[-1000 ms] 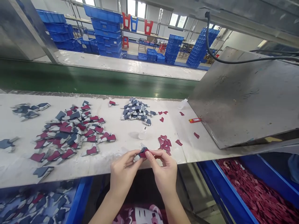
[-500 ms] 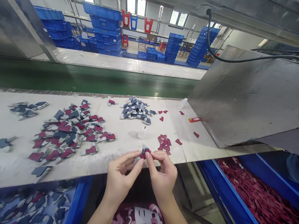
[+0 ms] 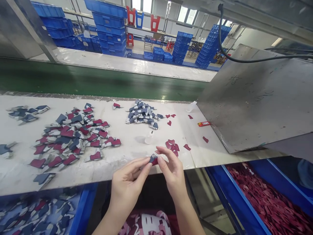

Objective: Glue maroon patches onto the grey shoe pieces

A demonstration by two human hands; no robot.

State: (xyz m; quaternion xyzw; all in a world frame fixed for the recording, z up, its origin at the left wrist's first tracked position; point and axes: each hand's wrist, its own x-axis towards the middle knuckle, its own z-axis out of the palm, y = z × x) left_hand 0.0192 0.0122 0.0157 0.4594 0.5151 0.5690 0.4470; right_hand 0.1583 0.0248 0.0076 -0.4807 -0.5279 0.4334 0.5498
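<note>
My left hand is closed, pinching a small moulded part with blue-grey, white and dark-red faces between thumb and fingers, just above the table's front edge. At the part's right side is the thumb of my right hand, apparently touching it. The right index finger is lifted away from that thumb, above the part. Beyond my right hand lies a small pile of dark-red cut pieces. A small translucent bottle with a thin tip stands farther back.
A large heap of red-and-grey parts covers the table's left side; blue-grey parts are piled at the back. Blue bins stand below, one with grey parts, another with red pieces. A metal panel bounds the right.
My right index finger has risen and spread from the thumb, where both were pinching the part. The left hand keeps its hold. The view has shifted slightly.
</note>
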